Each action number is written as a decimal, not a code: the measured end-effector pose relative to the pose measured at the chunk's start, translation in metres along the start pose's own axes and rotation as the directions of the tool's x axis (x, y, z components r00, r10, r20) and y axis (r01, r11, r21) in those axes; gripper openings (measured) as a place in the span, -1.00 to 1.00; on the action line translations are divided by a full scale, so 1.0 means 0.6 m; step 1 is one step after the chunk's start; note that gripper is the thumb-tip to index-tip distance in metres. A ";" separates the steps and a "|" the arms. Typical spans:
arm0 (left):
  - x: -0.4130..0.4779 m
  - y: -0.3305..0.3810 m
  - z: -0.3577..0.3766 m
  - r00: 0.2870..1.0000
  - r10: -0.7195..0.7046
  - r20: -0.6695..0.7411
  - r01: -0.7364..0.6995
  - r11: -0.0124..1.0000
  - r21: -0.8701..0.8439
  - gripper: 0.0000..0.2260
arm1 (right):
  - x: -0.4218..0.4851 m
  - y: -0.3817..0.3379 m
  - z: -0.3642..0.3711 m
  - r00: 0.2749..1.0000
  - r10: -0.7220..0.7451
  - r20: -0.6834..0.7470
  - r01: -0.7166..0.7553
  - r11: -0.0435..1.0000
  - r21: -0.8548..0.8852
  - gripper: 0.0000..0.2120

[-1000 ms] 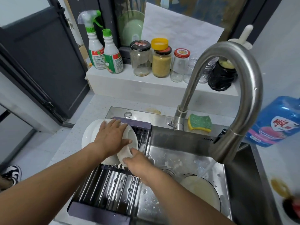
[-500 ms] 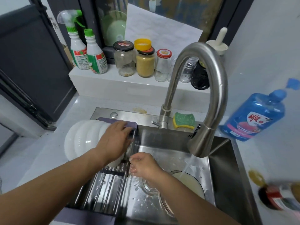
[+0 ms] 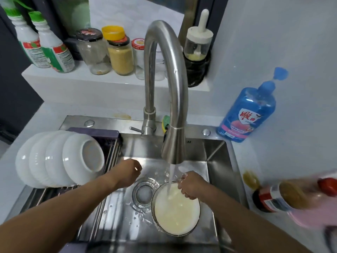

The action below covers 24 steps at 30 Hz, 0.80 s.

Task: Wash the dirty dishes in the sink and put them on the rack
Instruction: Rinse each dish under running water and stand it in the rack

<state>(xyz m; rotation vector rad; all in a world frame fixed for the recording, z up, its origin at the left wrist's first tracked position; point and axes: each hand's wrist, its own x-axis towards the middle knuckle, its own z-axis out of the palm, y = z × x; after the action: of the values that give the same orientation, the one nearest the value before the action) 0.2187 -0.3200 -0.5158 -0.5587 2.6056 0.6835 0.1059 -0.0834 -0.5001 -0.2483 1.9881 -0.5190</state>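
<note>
A white bowl (image 3: 176, 209) full of milky water sits in the steel sink (image 3: 215, 161), under the running stream from the faucet (image 3: 172, 143). My right hand (image 3: 190, 185) is at the bowl's far rim, its fingers curled over the edge. My left hand (image 3: 127, 173) hovers above the sink basin beside the drain (image 3: 144, 194), fingers loosely curled and holding nothing. Several clean white dishes (image 3: 60, 157) lean on edge on the drying rack (image 3: 102, 132) across the sink's left side.
A green and yellow sponge (image 3: 165, 121) lies behind the faucet base. A blue detergent bottle (image 3: 249, 110) stands at the sink's back right corner. Jars (image 3: 120, 52) and spray bottles (image 3: 52, 46) line the back ledge. A red-capped bottle (image 3: 277, 198) stands on the right counter.
My left hand has let go of the dish on the rack and moved right over the basin. My right hand has moved to the bowl under the stream.
</note>
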 end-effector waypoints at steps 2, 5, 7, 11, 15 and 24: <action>0.005 0.006 0.025 0.998 -0.037 0.041 0.040 0.995 -0.088 -0.79 | 0.022 0.020 -0.002 0.997 0.009 -0.080 -0.015 0.996 -0.084 -0.76; 0.016 -0.002 0.065 0.987 -0.119 0.105 0.145 0.944 -0.298 -0.85 | 0.041 0.052 -0.003 0.983 0.037 -0.182 -0.031 0.999 0.033 -0.82; 0.020 -0.012 0.090 0.977 -0.168 0.129 0.208 0.873 -0.442 -0.84 | 0.053 0.080 -0.001 0.978 0.019 -0.208 -0.012 0.999 0.033 -0.75; 0.013 -0.008 0.133 0.954 -0.249 0.168 0.300 0.784 -0.543 -0.88 | 0.065 0.133 0.005 0.959 0.068 -0.274 -0.084 0.995 -0.047 -0.77; 0.001 0.010 0.170 0.922 -0.290 0.256 0.387 0.709 -0.590 -0.85 | 0.075 0.182 0.026 0.968 0.138 -0.210 -0.144 0.989 -0.013 -0.67; -0.009 0.017 0.203 0.895 -0.253 0.367 0.433 0.690 -0.580 -0.92 | 0.083 0.190 0.042 0.975 0.125 -0.186 -0.154 0.976 -0.152 -0.79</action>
<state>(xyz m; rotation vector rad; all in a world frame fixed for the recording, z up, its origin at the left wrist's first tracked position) 0.2507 -0.2460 -0.6078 -1.0528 1.8782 1.4305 0.1109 -0.0082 -0.6021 -0.1677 2.2055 -0.2933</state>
